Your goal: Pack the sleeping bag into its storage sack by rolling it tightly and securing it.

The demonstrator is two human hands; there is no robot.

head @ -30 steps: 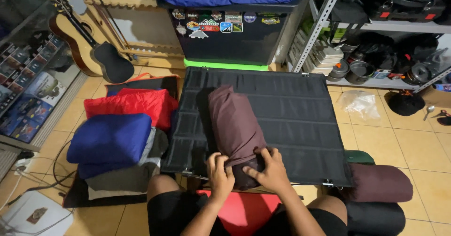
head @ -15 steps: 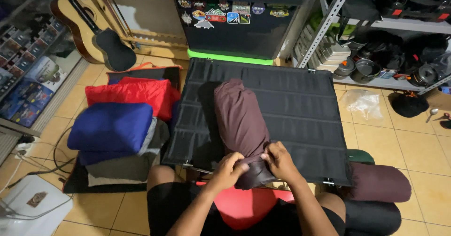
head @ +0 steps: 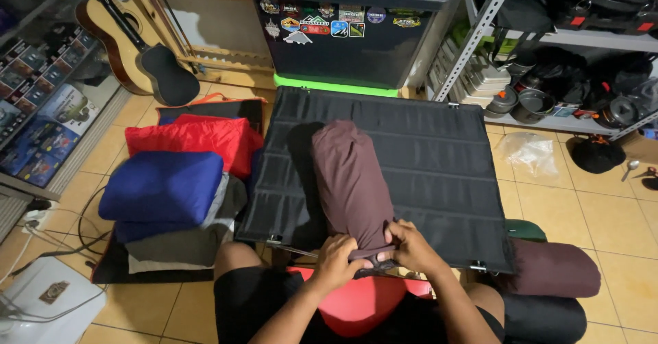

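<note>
Maroon fabric roll (head: 351,179) lies lengthwise on the black folding table (head: 439,152), already packed into its sack, while the left hand (head: 336,262) and right hand (head: 409,244) pinch its near mouth, not yet cinched shut.

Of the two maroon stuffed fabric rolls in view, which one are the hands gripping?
The long maroon fabric roll lying on the black folding table; both hands grip its near end. The other maroon roll lies untouched on the floor at right.
</note>
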